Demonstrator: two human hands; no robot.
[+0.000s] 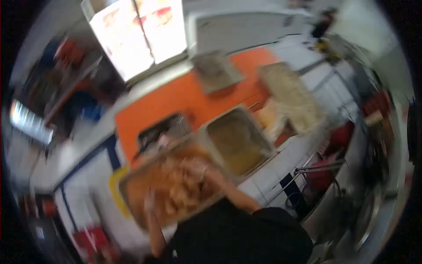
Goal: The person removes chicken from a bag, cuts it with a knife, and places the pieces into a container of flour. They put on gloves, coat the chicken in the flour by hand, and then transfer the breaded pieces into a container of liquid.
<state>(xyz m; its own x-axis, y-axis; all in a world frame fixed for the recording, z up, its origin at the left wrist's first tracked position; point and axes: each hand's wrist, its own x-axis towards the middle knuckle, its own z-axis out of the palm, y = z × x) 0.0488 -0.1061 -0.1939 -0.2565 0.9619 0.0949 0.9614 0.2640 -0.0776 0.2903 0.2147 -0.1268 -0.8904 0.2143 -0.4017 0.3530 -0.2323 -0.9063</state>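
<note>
A large metal tray (pixel 124 193) lies in front of me, holding pale, lumpy food pieces (pixel 182 198) in an orange-brown coating. Their exact kind is blurred. Over the left part of the tray is my left hand (pixel 150 203), apart from the main heap of pieces. My right hand (pixel 198 169) reaches in from the right, at the upper edge of the heap. Motion smears the fingers of both hands, so I cannot make out whether they grip anything. Against the tray's far right side stands a deep metal pan (pixel 239 143) of yellowish-brown liquid.
Behind the tray, a smaller metal container (pixel 165 132) sits on an orange board (pixel 151 108). A grey box-like item (pixel 216 72) and a long pale slab (pixel 292 97) are farther back. A plastic bag (pixel 274 119) lies right of the pan. A yellow edge (pixel 116 193) shows beside the tray.
</note>
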